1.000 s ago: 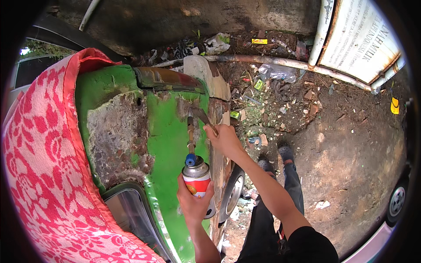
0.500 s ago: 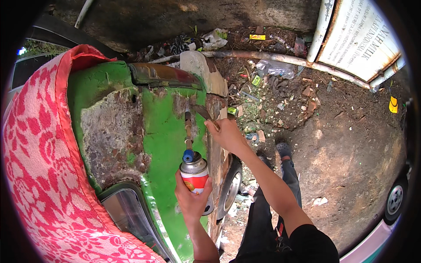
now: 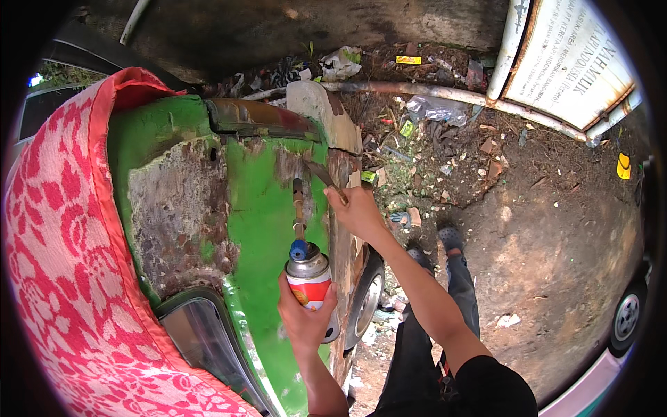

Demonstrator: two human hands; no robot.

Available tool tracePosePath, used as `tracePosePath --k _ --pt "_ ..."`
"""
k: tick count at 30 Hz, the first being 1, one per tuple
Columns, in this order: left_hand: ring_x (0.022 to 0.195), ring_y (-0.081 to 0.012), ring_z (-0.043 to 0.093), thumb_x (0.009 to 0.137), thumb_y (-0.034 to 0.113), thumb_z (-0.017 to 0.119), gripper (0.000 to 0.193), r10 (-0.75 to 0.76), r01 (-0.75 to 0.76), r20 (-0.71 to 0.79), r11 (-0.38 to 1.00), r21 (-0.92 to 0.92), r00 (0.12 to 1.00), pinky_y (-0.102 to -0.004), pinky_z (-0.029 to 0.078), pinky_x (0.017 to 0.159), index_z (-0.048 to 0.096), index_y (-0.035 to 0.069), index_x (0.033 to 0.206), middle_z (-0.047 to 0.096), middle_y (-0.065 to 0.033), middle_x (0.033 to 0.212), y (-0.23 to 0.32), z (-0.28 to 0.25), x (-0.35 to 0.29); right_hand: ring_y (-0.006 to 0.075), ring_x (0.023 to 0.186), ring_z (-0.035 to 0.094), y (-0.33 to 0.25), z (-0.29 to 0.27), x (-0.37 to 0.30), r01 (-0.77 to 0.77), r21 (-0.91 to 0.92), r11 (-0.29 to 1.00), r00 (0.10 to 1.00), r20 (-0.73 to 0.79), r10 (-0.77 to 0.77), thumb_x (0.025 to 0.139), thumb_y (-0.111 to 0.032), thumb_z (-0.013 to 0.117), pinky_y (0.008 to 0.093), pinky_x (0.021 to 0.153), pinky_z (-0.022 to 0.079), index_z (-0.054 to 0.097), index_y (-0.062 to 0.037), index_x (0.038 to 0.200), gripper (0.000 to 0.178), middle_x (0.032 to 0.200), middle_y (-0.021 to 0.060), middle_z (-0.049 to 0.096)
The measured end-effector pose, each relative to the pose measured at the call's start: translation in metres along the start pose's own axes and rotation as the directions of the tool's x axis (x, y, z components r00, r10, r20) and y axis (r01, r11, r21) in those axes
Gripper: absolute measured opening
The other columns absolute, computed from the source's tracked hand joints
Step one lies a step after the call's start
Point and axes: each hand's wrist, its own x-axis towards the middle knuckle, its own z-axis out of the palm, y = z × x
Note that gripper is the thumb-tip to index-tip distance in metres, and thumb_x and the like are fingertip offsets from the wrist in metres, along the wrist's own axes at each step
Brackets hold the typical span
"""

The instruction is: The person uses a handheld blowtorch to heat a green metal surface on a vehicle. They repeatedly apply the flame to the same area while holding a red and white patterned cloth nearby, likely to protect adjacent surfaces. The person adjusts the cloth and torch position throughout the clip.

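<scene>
My left hand (image 3: 306, 321) is wrapped round the can of a gas torch (image 3: 308, 288), whose blue valve and metal nozzle point away from me over green car bodywork (image 3: 267, 243). No flame can be made out. In my right hand (image 3: 359, 212) is a scraper (image 3: 321, 174), gripped by its handle. Its blade lies at a brownish stripped patch (image 3: 290, 165) just beyond the nozzle tip, close to the car's edge. Whether the blade touches the panel is hard to tell. A larger bare, mottled area (image 3: 180, 215) shows to the left.
A red and pink floral blanket (image 3: 62, 250) drapes over the car's left side, beside a side window (image 3: 208, 333). The car's wheel (image 3: 367, 295) is below my right arm. Rubble and litter (image 3: 431, 153) lie along a rusty pipe (image 3: 417, 89). A white sign (image 3: 573, 62) stands far right.
The scraper blade has shifted slightly up and to the left across the bare patch. The torch stays nearly where it was, in the same grip.
</scene>
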Motion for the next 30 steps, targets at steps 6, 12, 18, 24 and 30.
tracePosePath --k 6,12,18,24,30 --pt "0.084 -0.0238 0.073 0.077 0.016 0.089 0.068 0.021 -0.021 -0.003 1.000 0.004 1.000 -0.0370 0.058 0.079 0.052 -0.003 0.131 0.074 -0.0176 0.100 -0.001 -0.006 0.000 0.0511 0.068 0.067 -0.007 0.008 0.012 0.085 0.026 0.996 0.994 -0.072 -0.083 0.100 -0.047 0.063 0.0544 0.065 0.052 0.067 0.0106 0.077 0.062 0.069 0.0316 0.065" --pt "0.085 -0.0238 0.073 0.076 0.015 0.089 0.069 0.006 -0.005 0.032 1.000 -0.016 0.999 -0.0369 0.058 0.079 0.052 -0.003 0.132 0.074 -0.0178 0.101 -0.001 -0.004 0.001 0.0466 0.060 0.062 0.001 0.006 0.011 0.090 -0.006 0.996 0.995 -0.047 -0.090 0.101 -0.045 0.063 0.0527 0.063 0.050 0.067 0.0106 0.078 0.060 0.063 0.0288 0.061" --pt "0.086 -0.0242 0.074 0.076 0.014 0.089 0.068 -0.010 0.011 0.035 1.000 -0.014 0.999 -0.0370 0.058 0.079 0.053 -0.004 0.131 0.074 -0.0178 0.102 0.000 -0.002 0.004 0.0328 0.051 0.057 0.013 0.009 0.002 0.139 -0.046 0.989 0.987 -0.073 -0.142 0.101 -0.046 0.064 0.0465 0.057 0.047 0.069 0.0093 0.082 0.059 0.057 0.0214 0.056" --pt "0.087 -0.0238 0.074 0.077 0.016 0.090 0.068 0.018 -0.017 0.067 1.000 -0.009 0.998 -0.0366 0.058 0.079 0.053 -0.004 0.131 0.074 -0.0186 0.102 0.005 0.003 0.006 0.0282 0.050 0.056 -0.001 -0.005 0.004 0.043 -0.020 0.999 0.999 0.004 -0.043 0.102 -0.044 0.064 0.0446 0.057 0.046 0.071 0.0089 0.084 0.056 0.055 0.0193 0.055" --pt "0.086 -0.0245 0.074 0.078 0.018 0.090 0.069 0.012 -0.012 0.047 1.000 -0.010 0.999 -0.0366 0.058 0.079 0.052 -0.003 0.131 0.074 -0.0191 0.102 0.006 0.008 0.010 0.0283 0.050 0.056 0.013 0.003 0.010 0.072 -0.045 0.996 0.997 -0.037 -0.074 0.102 -0.044 0.064 0.0454 0.057 0.047 0.072 0.0090 0.083 0.057 0.055 0.0189 0.056"
